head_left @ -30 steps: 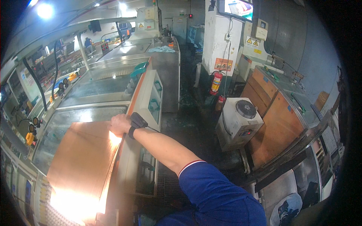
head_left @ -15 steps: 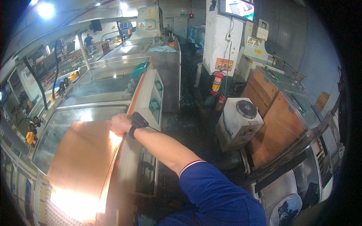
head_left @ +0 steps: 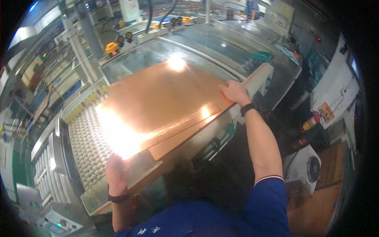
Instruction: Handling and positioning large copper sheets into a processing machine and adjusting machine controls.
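A stack of thin copper sheets lies across the glass lid of a long machine, its near edges slightly fanned so that a lower sheet shows. My right hand grips the stack's right corner, thumb on top and fingers curled at the edge. At the near left corner, my left hand is closed on the sheets' edge, partly washed out by strong glare. Dark bands circle both wrists. The sheets' left end reaches over a bed of rollers.
Metal rollers and a control panel with a green light stand at the lower left. Yellow-capped valves line the machine's far side. To the right are a fire extinguisher and a white box unit with a fan.
My view has swung left. My left hand has come into sight at the sheets' near left corner, while my right hand still holds their right corner. The stack now lies spread wider before me.
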The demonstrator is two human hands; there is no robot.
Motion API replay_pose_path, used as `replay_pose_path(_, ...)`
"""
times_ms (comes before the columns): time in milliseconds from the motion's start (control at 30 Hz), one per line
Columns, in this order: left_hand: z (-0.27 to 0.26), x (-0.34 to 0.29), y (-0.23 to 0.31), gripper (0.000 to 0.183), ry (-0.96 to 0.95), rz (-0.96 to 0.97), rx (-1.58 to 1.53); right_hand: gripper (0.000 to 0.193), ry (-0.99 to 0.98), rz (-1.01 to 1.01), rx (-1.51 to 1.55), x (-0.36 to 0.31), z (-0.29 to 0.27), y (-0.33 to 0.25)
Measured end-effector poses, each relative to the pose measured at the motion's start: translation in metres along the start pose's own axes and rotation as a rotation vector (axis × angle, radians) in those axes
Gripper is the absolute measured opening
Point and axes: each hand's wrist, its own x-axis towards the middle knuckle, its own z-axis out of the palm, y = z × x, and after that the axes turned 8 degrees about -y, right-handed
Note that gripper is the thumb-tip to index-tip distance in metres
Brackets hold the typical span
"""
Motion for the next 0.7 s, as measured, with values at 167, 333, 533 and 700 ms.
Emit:
replay_pose_path(167, -0.010, -0.012, -0.010, 0.005, -0.027, 0.011, -0.236, 0.060, 0.002, -0.027, 0.005, -0.012, -0.003, -0.018)
replay_pose_path(333, 0.045, -0.017, 0.033, 0.009, -0.004, -0.112, -0.460, 0.058, -0.007, -0.015, 0.003, -0.004, 0.003, 0.007)
replay_pose_path(533, 0.041, -0.014, 0.045, 0.027, 0.028, -0.129, -0.492, 0.055, -0.011, -0.074, -0.006, 0.004, 0.007, 0.005)
replay_pose_path(700, 0.004, 0.000, 0.048, 0.031, 0.128, -0.062, -0.560, 0.055, 0.016, -0.102, 0.001, 0.007, 0.011, 0.013)
